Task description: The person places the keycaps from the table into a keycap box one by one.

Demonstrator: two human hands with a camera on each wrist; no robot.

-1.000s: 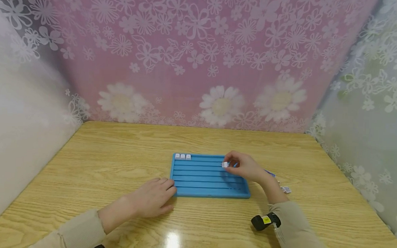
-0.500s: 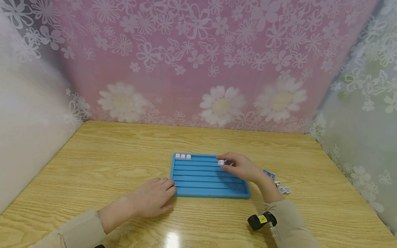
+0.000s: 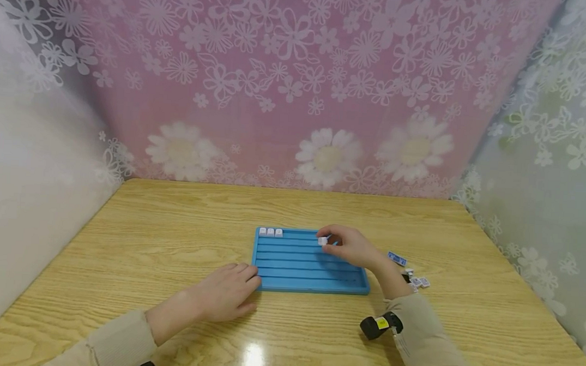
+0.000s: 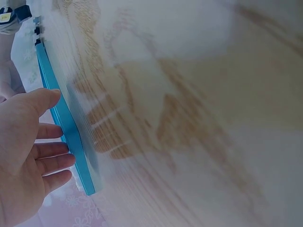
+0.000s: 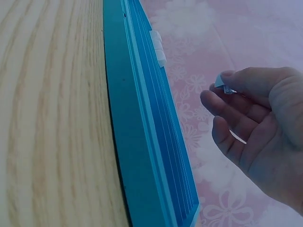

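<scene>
While my left hand [image 3: 228,294], fingers extended, touches the blue tray [image 3: 289,265] at eight o'clock, my right hand [image 3: 350,246] pinches one white keycap [image 3: 322,241].

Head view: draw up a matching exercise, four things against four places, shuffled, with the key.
1. Row of three white keycaps
2. Single white keycap
3. Left hand
4. Small blue piece

A. On the table, right of the tray
B. Touching the tray's near left corner
C. Pinched by the right hand
D. In the tray's far left corner

Pairs: 1-D, 2-C, 3-B, 4-A
</scene>
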